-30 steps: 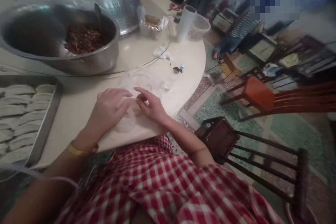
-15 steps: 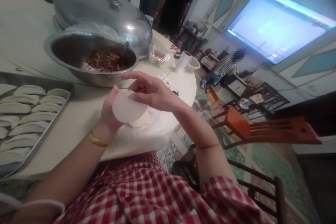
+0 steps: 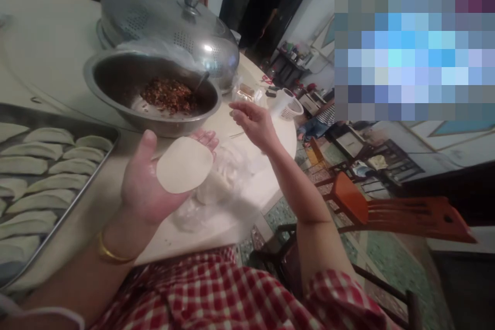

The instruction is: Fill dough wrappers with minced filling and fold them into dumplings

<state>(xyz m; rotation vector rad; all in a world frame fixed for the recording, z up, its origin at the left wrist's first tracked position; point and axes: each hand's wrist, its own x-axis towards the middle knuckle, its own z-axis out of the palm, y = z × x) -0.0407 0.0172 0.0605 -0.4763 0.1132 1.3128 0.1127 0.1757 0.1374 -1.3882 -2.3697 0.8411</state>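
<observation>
Left hand [image 3: 143, 185] palm-up, fingers extended beneath the round wrapper [image 3: 184, 165]; a level palm should prevent slipping. Right hand [image 3: 253, 124] near the bowl's [image 3: 162, 126] right side, fingers curled together.

Orange chair [image 3: 350, 198] right of the tabletop [image 3: 216, 232], on the green floor [image 3: 390, 250]. White basket [image 3: 294, 109] and red scissors [image 3: 266, 79] near the tabletop's far edge. Person in black [image 3: 265, 2] standing beyond.

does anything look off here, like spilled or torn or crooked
Nothing clearly spilled or broken stands out. The wrapper lies across the left hand with no tear showing, and the dumplings sit in rows. The untidiest thing is the clear plastic bunched at the bowl's far rim, hardly odd.
</observation>
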